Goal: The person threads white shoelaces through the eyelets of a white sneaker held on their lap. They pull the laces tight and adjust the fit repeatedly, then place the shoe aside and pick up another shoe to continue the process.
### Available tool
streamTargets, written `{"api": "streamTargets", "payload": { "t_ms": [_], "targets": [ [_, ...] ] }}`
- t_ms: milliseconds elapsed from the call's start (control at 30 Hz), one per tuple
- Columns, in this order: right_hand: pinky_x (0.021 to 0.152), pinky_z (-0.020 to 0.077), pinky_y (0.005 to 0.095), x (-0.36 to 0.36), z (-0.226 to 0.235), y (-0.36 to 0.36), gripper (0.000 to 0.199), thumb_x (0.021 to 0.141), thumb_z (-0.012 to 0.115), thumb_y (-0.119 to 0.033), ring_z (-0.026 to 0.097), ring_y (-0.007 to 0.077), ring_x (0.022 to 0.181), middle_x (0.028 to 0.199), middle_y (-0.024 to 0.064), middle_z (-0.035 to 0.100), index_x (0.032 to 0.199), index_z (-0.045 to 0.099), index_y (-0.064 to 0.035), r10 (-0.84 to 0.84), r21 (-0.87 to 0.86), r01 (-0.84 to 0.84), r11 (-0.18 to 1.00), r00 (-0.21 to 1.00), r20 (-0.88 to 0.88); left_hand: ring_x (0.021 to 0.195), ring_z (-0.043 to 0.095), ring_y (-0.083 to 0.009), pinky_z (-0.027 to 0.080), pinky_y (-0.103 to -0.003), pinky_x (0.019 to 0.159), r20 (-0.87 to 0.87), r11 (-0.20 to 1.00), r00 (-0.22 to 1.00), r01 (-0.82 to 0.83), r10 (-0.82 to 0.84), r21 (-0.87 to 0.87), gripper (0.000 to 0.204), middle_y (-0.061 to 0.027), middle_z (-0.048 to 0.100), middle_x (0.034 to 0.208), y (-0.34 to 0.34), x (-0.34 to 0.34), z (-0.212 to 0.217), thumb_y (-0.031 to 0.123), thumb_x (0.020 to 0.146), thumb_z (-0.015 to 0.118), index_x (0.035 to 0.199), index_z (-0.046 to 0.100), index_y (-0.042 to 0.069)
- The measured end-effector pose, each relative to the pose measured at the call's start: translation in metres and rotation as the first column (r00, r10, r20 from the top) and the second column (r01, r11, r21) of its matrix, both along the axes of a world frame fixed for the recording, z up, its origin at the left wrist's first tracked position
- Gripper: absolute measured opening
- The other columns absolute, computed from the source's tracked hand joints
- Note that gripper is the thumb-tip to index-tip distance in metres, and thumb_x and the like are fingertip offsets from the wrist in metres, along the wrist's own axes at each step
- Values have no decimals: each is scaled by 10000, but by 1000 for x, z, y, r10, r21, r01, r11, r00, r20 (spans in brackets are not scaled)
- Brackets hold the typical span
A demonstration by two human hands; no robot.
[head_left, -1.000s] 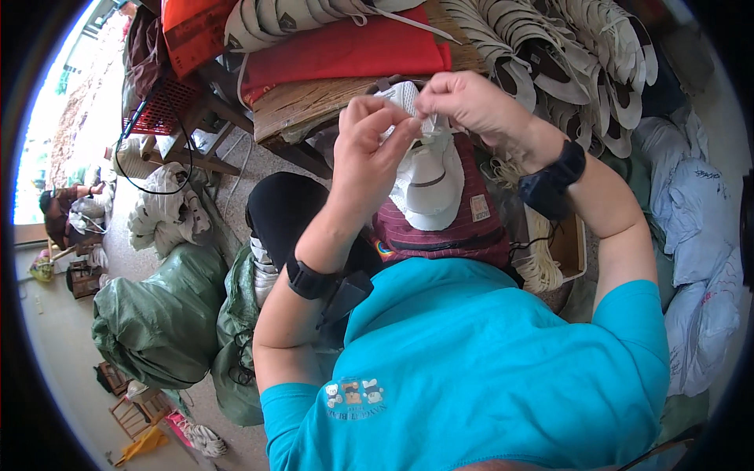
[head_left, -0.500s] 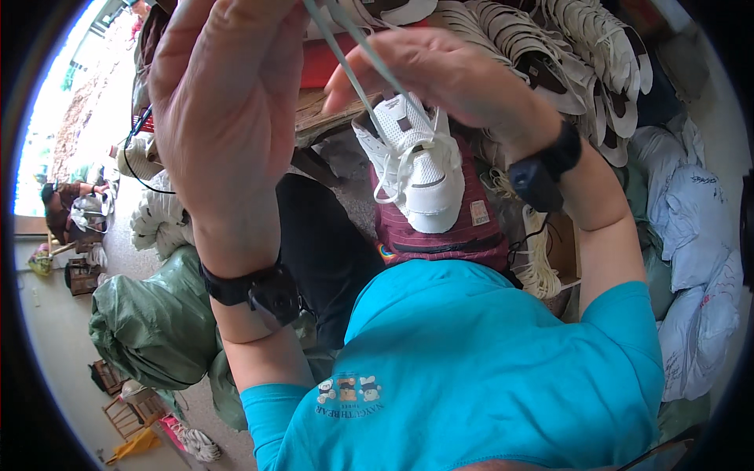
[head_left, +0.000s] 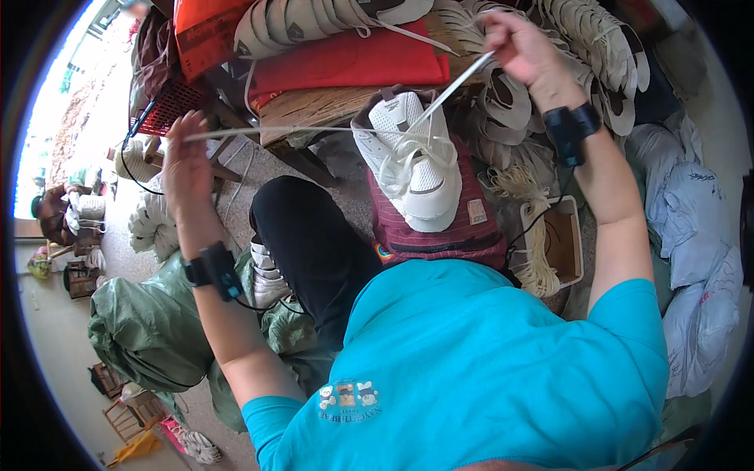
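Your left hand (head_left: 186, 161) is raised well out to the left of the white sneaker (head_left: 414, 161), its fingers pinched shut on one end of the pale lace (head_left: 314, 130), while your right hand (head_left: 525, 47) is up and to the right of the sneaker, fingers closed on the lace's other end. The sneaker sits toe toward you on the striped maroon cushion (head_left: 440, 228) on your lap (both lace ends run taut from its eyelets). Beyond the sneaker are a red cloth (head_left: 345, 59) on the wooden desk (head_left: 330, 106) and stacked pale shoe uppers (head_left: 597, 39).
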State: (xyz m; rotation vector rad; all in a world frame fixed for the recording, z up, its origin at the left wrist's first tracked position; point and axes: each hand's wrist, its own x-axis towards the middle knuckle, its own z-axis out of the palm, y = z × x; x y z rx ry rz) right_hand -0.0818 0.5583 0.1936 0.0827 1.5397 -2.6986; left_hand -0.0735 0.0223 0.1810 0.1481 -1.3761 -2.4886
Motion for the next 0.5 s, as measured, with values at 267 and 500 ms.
{"api": "streamTargets", "payload": {
  "t_ms": [267,500],
  "targets": [
    [450,293,251,-1,-2,153,192,1012,501,-111,309,84,476,590,-52,314,1002,583,63,-546,-44,550,834,834,73,1165,635,-351,522,-442,1054,-79,954,961,-273,265,-122,300,-232,662,1195,-111,2,-38,158,1076,427,1124,607,-77],
    [420,272,240,10,-3,182,177,997,503,-89,291,89,448,602,-34,340,1007,573,74,-603,-13,605,796,795,60,1169,628,-369,505,-473,1076,-134,978,969,-208,206,-1,300,-245,660,1191,-229,-10,-78,158,1072,426,1072,603,-83]
  ]
}}
